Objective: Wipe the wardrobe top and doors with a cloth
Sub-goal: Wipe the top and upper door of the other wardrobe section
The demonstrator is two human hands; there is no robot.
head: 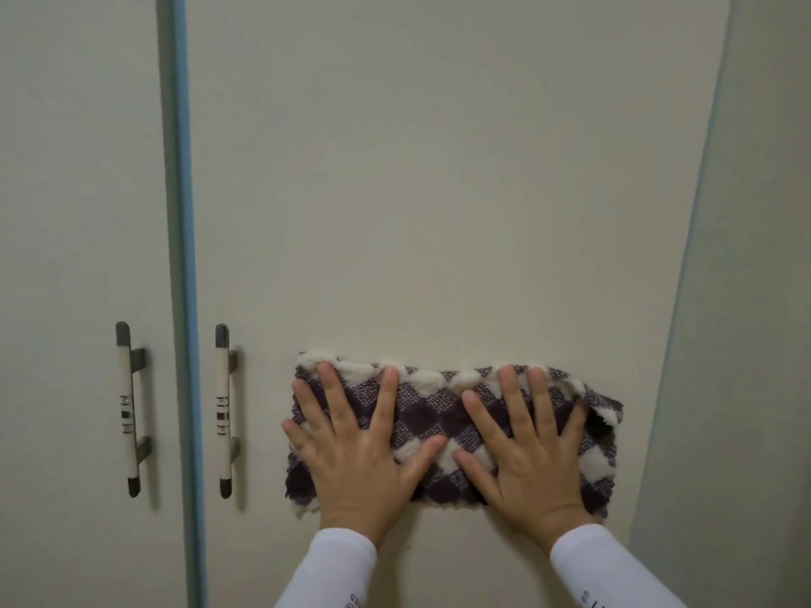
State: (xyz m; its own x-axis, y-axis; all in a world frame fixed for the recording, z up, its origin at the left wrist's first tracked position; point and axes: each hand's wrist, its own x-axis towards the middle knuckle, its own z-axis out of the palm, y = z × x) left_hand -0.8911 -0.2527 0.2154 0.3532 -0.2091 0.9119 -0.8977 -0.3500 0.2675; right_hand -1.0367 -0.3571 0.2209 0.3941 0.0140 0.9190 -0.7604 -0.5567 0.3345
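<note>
Seen from a head camera facing a cream wardrobe close up, two doors are in view; the left door (66, 168) is cut off by the picture's left edge, and the right door (439, 168) fills the middle; a blue-grey strip (184, 212) runs from top to bottom between the two. There are two upright bar handles, one on each door, level with each other on either side of that strip; the left handle (127, 410) and the right handle (223, 410) are each pale with dark ends and small metal bands at the middle. One cloth (443, 414), checked in purple and white and folded into a wide band, lies flat against the lower part of the right door, to the right of the handles and apart from them; its upper right corner is turned over. Two hands press on it side by side; the left hand (351, 449) is flat with fingers straight and spread, and the right hand (526, 449) is the same, neither one gripping. Two white sleeves, the left sleeve (329, 568) and the right sleeve (605, 568), reach the wrists. A paler panel (755, 300) stands at far right.
</note>
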